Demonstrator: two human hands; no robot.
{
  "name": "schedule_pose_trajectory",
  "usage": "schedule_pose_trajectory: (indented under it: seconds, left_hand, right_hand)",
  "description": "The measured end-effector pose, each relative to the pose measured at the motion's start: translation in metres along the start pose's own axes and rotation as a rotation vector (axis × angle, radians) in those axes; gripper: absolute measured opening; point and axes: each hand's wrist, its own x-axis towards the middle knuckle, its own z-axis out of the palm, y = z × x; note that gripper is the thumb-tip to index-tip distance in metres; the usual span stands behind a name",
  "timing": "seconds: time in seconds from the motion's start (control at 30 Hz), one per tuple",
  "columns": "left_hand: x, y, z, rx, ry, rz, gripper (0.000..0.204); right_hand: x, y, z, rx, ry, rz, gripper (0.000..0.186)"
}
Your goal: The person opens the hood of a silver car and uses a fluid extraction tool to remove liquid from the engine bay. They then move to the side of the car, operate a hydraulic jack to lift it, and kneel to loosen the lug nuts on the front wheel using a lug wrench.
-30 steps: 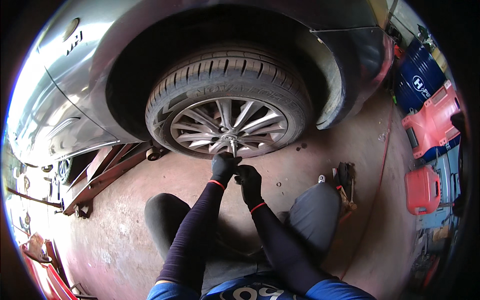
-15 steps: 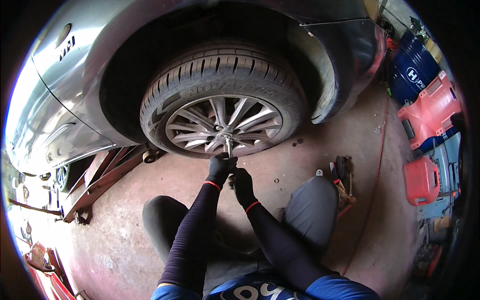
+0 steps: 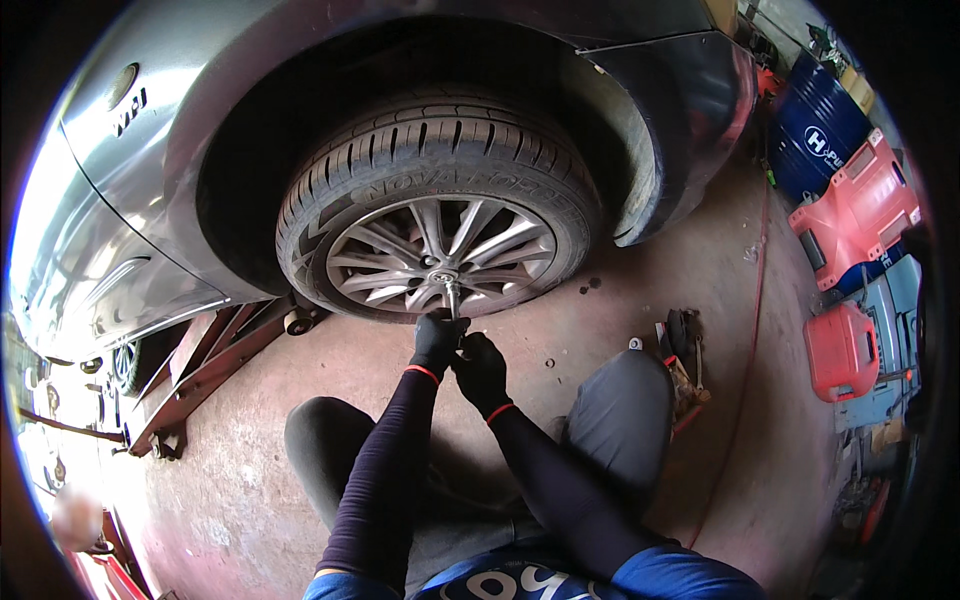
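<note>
A multi-spoke alloy wheel (image 3: 435, 222) with a black tyre (image 3: 440, 170) is mounted on a grey car (image 3: 185, 130). From a lug position near its hub, the silver shaft of a socket wrench (image 3: 453, 298) points back toward me. My left hand (image 3: 437, 340), in a black glove with a red cuff, is closed around the wrench just behind the shaft. My right hand (image 3: 481, 372), gloved the same way, is closed beside and slightly nearer than the left, at the wrench's rear end. The fingers mostly hide the handle.
A red steel jack or ramp (image 3: 205, 365) reaches under the car at left. A small ring (image 3: 549, 363) lies on the floor (image 3: 330, 365). Tools (image 3: 684, 360) sit beyond my right knee. Along the right stand a blue drum (image 3: 815, 130), a red creeper-like board (image 3: 860, 210) and a red case (image 3: 842, 350).
The view has shifted slightly, moving the wheel a little left in the picture. Both hands stay closed on the wrench at the wheel. A blurred patch now shows at the lower left.
</note>
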Motion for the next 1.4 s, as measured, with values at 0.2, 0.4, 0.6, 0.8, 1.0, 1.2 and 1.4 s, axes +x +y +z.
schedule_pose_trajectory:
  seconds: [0.2,0.4,0.6,0.8,1.0,1.2,1.4]
  left_hand:
    - [0.01,-0.009,-0.003,-0.393,-0.158,-0.202,0.023]
    - [0.014,-0.023,-0.008,0.241,-0.075,0.086,0.026]
    - [0.016,-0.025,-0.009,0.086,-0.034,0.28,0.025]
    - [0.004,-0.014,-0.009,-0.152,-0.151,-0.021,0.02]
    - [0.009,-0.015,-0.01,-0.21,-0.061,0.136,0.015]
    - [0.011,-0.023,-0.012,0.15,-0.094,0.027,0.026]
    - [0.009,-0.013,-0.019,-0.342,-0.185,0.026,0.019]
  right_hand:
    - [0.001,0.009,0.004,0.611,-0.229,0.543,0.032]
    - [0.002,0.0,0.008,-0.179,0.243,-0.084,0.028]
    - [0.01,0.001,-0.001,1.085,-0.205,0.756,0.028]
    - [0.008,0.007,0.01,-0.151,0.02,0.077,0.034]
    - [0.003,0.015,0.015,0.969,-0.145,0.85,0.035]
    - [-0.003,0.014,0.018,-0.07,0.041,-0.022,0.033]
    - [-0.003,0.0,0.014,1.239,-0.263,0.865,0.035]
